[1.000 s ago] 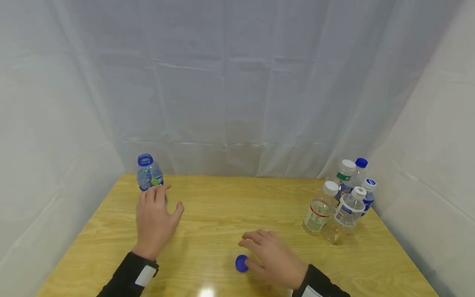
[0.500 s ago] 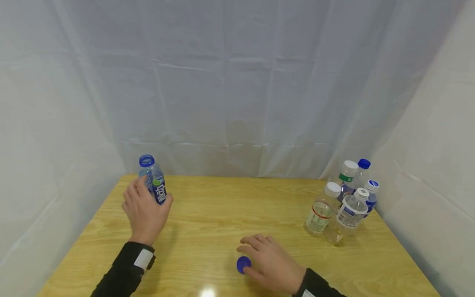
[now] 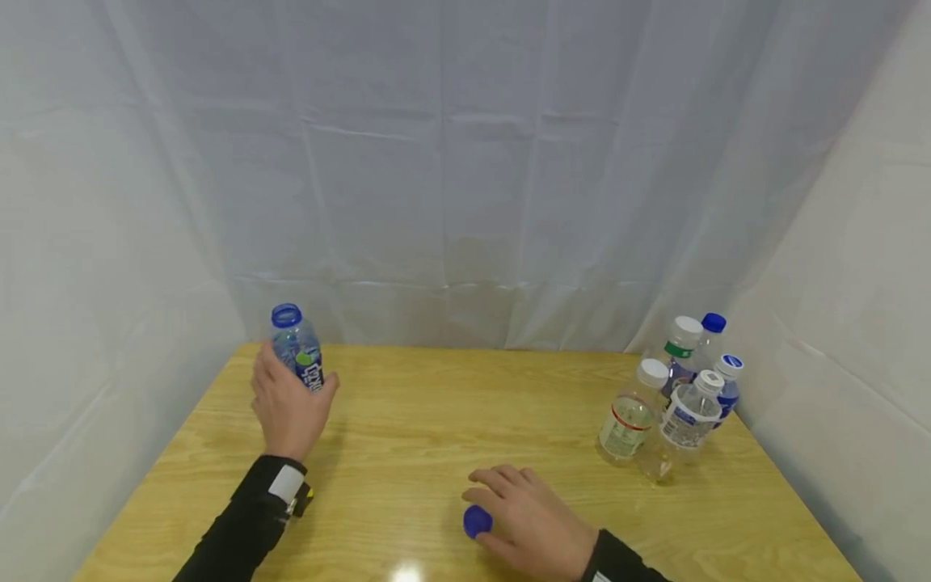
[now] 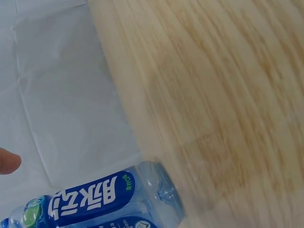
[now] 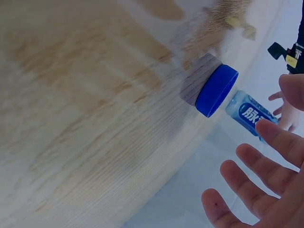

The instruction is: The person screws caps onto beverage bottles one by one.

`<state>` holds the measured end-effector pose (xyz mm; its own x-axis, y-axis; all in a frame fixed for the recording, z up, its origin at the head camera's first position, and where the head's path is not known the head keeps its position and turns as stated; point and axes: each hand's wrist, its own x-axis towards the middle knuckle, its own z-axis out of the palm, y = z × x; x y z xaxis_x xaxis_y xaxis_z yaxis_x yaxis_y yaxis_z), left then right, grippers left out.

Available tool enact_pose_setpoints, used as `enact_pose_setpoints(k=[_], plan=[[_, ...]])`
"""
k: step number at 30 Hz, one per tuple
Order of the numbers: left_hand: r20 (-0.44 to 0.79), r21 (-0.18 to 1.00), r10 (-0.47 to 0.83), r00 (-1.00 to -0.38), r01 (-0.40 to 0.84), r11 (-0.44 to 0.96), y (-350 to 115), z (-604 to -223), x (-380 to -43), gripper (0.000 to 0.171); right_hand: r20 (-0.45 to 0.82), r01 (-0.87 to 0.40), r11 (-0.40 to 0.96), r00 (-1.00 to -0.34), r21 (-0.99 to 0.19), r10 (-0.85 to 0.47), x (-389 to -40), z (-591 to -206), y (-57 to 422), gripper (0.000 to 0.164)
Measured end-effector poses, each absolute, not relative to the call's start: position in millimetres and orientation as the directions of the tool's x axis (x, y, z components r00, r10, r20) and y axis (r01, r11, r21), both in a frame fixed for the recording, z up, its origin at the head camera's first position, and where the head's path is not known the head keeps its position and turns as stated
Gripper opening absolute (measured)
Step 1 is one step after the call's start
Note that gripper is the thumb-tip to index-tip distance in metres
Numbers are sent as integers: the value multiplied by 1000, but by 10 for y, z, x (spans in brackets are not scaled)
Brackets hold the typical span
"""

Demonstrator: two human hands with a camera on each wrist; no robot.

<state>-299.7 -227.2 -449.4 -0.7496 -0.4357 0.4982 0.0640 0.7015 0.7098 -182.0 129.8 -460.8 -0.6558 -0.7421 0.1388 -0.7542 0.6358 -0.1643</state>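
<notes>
An uncapped blue-tinted plastic bottle [image 3: 299, 349] with a dark blue label stands upright at the table's left back. My left hand [image 3: 291, 414] is right at it, fingers along its left side and thumb spread out on the right. In the left wrist view a fingertip [image 4: 8, 161] shows apart from the bottle [image 4: 97, 202]. A blue bottle cap [image 3: 477, 522] lies on the table near the front middle. Over and beside it hovers my right hand [image 3: 540, 524], fingers loosely spread; in the right wrist view these fingers [image 5: 247, 175] are clear of the cap [image 5: 217, 91].
At the right stands a cluster of several capped empty bottles, among them a white-capped one with a pale label [image 3: 622, 424] and a clear one with a white handle ring [image 3: 687, 420]. White sheeting [image 3: 465, 178] encloses the wooden table [image 3: 414, 428] at the back and sides.
My left hand has shifted left and opened around the bottle's side, uncovering its label, then moved slightly forward. The bottle, cap and right hand stay about where they were.
</notes>
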Motion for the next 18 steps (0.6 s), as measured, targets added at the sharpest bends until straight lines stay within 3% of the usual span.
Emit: enact_pose_setpoints(k=[6,18], plan=[[495,733,-464,-734,67,677,-2302,-4486,-3050,104,170,-768,621,-640,-154,-750,-1818,-4634,1291,45],[378,795,-508,-774,-9,606,-2437,-4574,-3193,103,120,-788,602,-615,-128,-779,-1813,-4665,1291,47]])
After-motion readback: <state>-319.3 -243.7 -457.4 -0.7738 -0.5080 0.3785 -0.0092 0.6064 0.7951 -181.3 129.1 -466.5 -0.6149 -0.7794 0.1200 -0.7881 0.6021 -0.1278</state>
